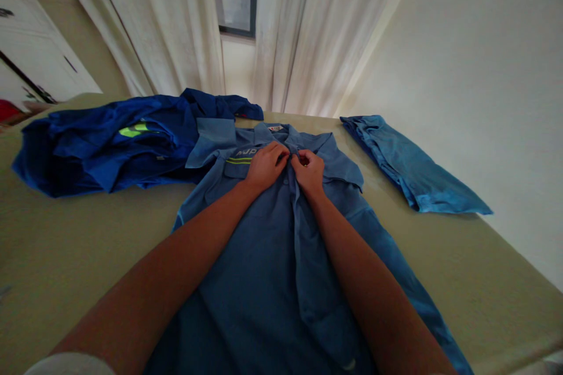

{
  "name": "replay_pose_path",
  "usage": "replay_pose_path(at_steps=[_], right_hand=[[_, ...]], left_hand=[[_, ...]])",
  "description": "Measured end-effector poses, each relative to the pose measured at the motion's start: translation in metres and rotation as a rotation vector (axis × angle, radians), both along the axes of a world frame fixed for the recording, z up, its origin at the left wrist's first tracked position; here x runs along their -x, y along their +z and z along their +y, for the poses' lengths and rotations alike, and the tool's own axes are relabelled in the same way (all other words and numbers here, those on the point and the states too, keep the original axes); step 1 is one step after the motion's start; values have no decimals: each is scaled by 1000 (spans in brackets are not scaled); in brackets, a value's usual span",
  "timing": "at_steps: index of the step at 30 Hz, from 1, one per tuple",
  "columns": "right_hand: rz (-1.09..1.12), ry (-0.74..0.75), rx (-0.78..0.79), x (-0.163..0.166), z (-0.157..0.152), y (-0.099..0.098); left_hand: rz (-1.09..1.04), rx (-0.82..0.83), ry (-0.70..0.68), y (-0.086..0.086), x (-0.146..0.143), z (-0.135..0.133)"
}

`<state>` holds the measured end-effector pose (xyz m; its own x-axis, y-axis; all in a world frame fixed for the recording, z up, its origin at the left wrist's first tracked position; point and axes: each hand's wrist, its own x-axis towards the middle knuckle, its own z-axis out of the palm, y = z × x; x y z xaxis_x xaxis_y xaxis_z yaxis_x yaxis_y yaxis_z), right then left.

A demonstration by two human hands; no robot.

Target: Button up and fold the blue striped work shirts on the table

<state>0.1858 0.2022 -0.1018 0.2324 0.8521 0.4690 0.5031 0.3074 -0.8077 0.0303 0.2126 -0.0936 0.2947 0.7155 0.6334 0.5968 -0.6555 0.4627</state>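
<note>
A blue shirt (255, 258) lies spread on a table (88, 234), left hand (267, 164) and right hand (308, 171) pinching its placket (298, 217) below the collar (264, 133), the lower front (310, 299) apparently not yet fastened.

Here's the head view, pitched forward and down from the near side of the table (88, 246), sitting close over the lower end of the blue shirt (255, 246), facing the curtains (171, 23), the pale wall (475, 70) filling the upper right.
</note>
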Motion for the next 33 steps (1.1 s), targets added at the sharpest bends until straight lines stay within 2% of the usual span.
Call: replay_pose_path(at_steps=[9,16,19,23,26,29,33], right_hand=[[-58,50,-5,4,-7,4],[33,96,-41,-1,-4,5],[110,119,1,-1,0,2],[256,147,132,0,2,-1],[288,181,135,0,1,0],[245,192,128,0,0,0],[106,167,58,0,-1,1]], left_hand=[[17,-31,52,0,0,0],[-69,5,-4,-5,1,6],[-118,25,-19,-6,1,7],[-145,39,-14,-4,1,7],[-149,27,-26,-4,1,8],[-185,77,-43,-4,2,9],[-300,244,-82,-6,2,12]])
